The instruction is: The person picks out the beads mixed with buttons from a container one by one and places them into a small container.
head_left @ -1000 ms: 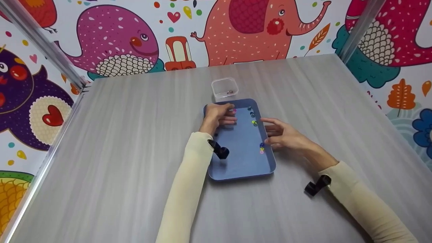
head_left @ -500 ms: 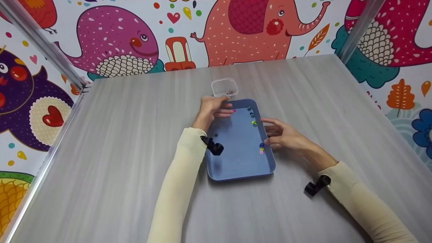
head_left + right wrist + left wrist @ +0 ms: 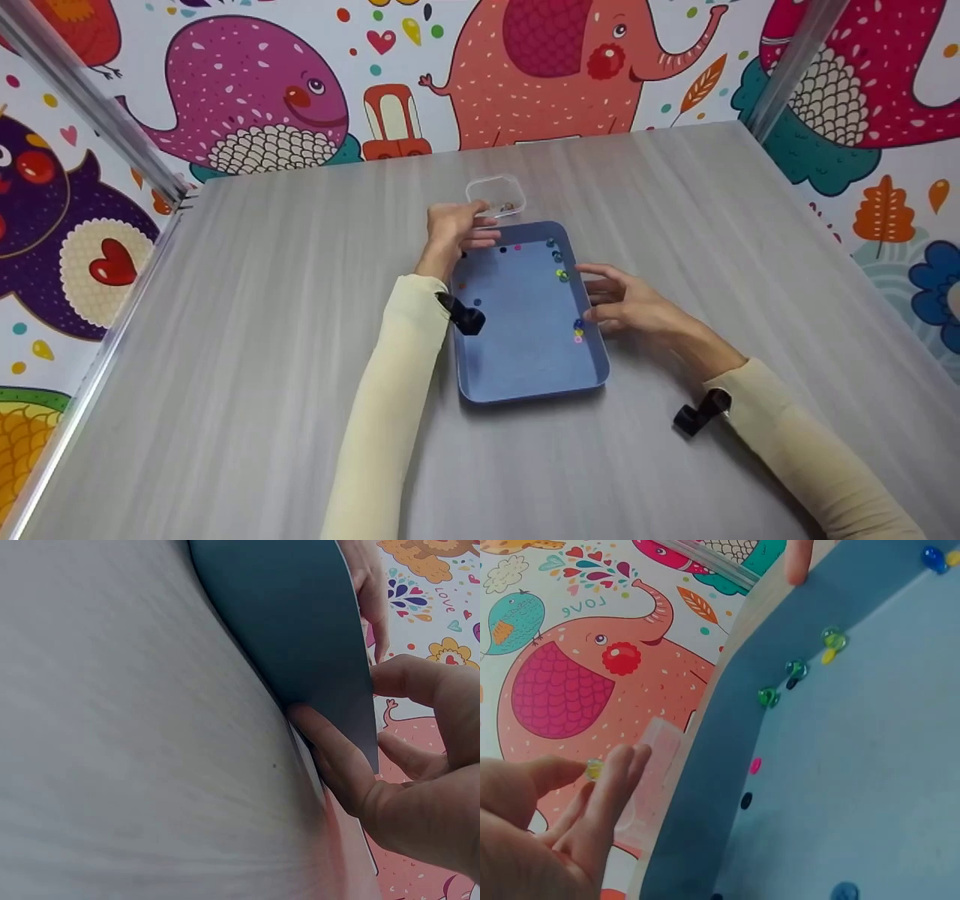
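In the head view my left hand [image 3: 454, 227] is over the far left corner of a blue tray [image 3: 525, 375], close to a clear plastic box [image 3: 512, 185]. Its thumb and finger pinch a small yellowish glass marble [image 3: 594, 769], seen in the left wrist view. My right hand [image 3: 637, 304] holds the tray's right side. One finger lies low on the tray's outer wall [image 3: 300, 630], with other fingertips at the rim. Along the tray's right wall lie green glass marbles [image 3: 797, 669], a blue marble [image 3: 933, 559] and small coloured discs.
A pink disc [image 3: 755, 765] and a black disc [image 3: 746, 800] lie near the tray's far wall. Another dark blue piece [image 3: 477, 302] rests on the left. A few small pieces sit in the clear box. Printed panels [image 3: 555, 97] border the grey table [image 3: 262, 337].
My left hand has moved from inside the tray up and leftward, to beside the clear box, uncovering small pieces on the tray's left. My right hand stays at the tray's right side.
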